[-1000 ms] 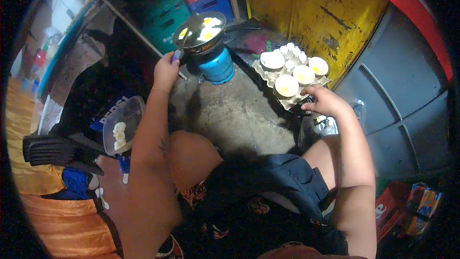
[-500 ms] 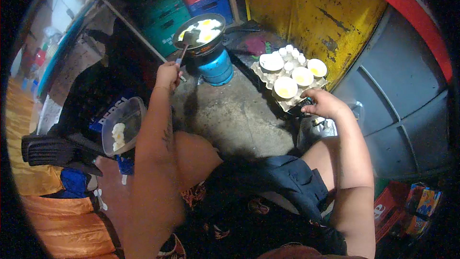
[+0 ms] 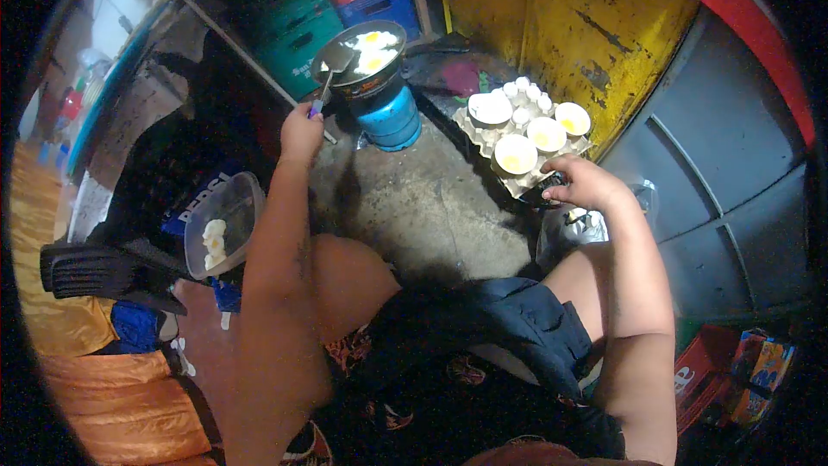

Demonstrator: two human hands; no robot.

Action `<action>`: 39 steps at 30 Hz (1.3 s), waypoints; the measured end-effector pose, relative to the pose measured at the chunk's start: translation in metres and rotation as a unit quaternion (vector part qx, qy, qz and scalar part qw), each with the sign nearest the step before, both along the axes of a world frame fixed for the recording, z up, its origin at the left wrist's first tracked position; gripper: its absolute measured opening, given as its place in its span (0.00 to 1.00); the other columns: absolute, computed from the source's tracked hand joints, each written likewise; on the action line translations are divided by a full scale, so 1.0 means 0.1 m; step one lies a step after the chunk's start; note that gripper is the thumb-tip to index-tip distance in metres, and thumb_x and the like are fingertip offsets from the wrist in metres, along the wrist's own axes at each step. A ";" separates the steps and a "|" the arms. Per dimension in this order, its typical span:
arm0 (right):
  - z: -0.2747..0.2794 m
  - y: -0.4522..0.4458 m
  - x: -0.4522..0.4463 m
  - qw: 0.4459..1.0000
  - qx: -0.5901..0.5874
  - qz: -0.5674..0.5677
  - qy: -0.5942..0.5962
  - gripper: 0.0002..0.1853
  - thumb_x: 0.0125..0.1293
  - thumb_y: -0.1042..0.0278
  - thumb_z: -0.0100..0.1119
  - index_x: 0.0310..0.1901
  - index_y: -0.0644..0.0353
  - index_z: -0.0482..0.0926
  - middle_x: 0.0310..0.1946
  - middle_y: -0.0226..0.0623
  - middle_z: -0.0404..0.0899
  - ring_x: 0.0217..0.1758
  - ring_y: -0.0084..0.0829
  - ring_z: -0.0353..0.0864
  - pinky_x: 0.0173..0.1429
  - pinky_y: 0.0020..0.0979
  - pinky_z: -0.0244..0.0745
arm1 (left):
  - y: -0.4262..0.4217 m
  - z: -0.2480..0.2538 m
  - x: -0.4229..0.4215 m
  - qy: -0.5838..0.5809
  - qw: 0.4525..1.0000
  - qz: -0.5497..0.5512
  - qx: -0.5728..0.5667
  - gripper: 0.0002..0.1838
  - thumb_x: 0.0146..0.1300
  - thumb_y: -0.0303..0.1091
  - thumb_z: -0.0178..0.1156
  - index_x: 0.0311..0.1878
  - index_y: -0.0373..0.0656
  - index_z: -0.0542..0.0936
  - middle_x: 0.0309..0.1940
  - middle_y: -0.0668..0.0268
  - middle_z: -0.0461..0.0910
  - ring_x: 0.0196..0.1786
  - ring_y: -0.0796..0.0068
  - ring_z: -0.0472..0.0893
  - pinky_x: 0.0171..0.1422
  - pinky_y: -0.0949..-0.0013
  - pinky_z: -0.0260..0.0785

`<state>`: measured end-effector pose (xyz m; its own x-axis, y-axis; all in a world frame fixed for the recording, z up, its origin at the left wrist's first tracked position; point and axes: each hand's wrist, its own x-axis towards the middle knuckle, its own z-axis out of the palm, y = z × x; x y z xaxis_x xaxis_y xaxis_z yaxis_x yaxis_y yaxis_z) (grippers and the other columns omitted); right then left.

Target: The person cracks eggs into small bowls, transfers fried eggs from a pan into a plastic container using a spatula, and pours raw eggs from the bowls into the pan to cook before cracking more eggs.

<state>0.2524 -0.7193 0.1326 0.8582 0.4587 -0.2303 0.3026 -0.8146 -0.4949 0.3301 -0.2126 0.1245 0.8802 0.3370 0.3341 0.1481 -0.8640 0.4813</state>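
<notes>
My left hand (image 3: 301, 134) is closed round the handle of a spatula (image 3: 339, 59), whose grey blade is over the left side of a frying pan (image 3: 362, 84). Fried eggs (image 3: 374, 60) with yellow yolks lie in the pan, which sits on a blue gas canister stove (image 3: 390, 125). My right hand (image 3: 580, 183) is at the near edge of a cardboard egg tray (image 3: 487, 140), fingers curled round something dark that I cannot make out. Several white bowls (image 3: 515, 154) stand on the tray, some with raw egg in them. Whole eggs (image 3: 522, 89) sit behind the bowls.
To my left, a clear plastic tub (image 3: 244, 217) holds several cooked egg pieces (image 3: 214, 243). Stacked crates (image 3: 302, 39) stand behind the stove. A yellow metal panel (image 3: 561, 17) rises behind the tray. A plastic bag (image 3: 565, 237) lies below my right hand.
The spatula blade has tilted and shifted slightly, now covering much of the left egg. My left hand has turned a little with it. My right hand stays at the tray's edge.
</notes>
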 end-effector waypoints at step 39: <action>-0.06 0.00 0.07 0.997 -0.047 0.013 0.055 0.31 0.59 0.52 0.70 0.61 0.58 0.75 0.59 0.51 0.76 0.63 0.48 0.74 0.67 0.40 0.69 | -0.13 0.12 0.73 0.072 0.995 0.046 0.044 0.15 0.52 0.32 0.58 0.41 0.35 0.83 0.43 0.43 0.83 0.50 0.43 0.81 0.56 0.53 0.73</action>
<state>0.2590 -0.7188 0.1267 0.8142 0.4519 -0.3644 0.2719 -0.8515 -0.4484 0.4031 -0.2257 0.1365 0.8880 0.3931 0.2388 0.2901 -0.8816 0.3723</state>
